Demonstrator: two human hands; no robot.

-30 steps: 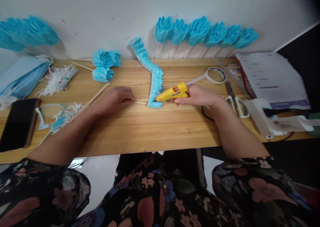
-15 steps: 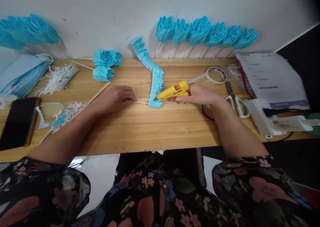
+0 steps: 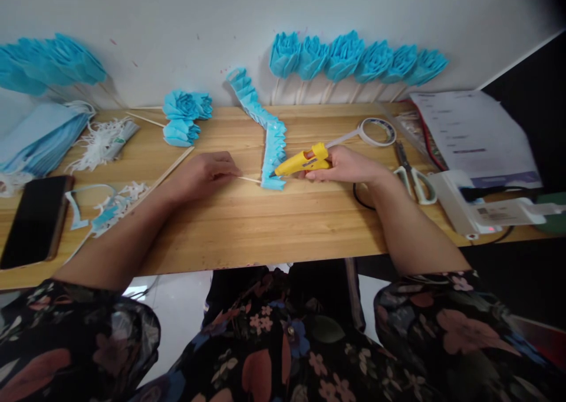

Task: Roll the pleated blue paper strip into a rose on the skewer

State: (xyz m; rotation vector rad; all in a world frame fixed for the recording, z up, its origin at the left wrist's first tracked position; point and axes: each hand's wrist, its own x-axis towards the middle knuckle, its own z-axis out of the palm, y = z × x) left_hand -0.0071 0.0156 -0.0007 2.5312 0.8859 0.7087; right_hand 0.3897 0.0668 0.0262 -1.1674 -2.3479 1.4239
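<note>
Glue gun point(image 3: 300, 161) over one end of the blue strip point(image 3: 275, 145), stick point(image 3: 250, 180) at its edge

The hands are apart, one either side of the strip, which lies mid-table and bends back until its far end rises against the wall point(image 3: 177, 42). The left hand point(image 3: 211, 175) pinches the stick, whose visible tip meets the strip's near end; the rest is hidden in the fingers. The right hand point(image 3: 347, 165) is closed around the glue gun, covering its handle. The nozzle lies over the strip; whether it touches is too small to tell.

Open wood runs from the strip to the front edge of the table point(image 3: 265, 231), between the forearms. Behind the left hand there is room up to a flower cluster point(image 3: 182, 119). On the right, tape point(image 3: 389, 132), scissors point(image 3: 417, 181) and a power strip point(image 3: 451, 204) hem in that forearm. The phone point(image 3: 35, 222) lies near the left forearm, beside scraps point(image 3: 110, 210). The masks point(image 3: 48, 134) and left-hand flowers point(image 3: 66, 60) are cut off by the view's edge. The cable point(image 3: 360, 198) vanishes beneath the right arm.
</note>
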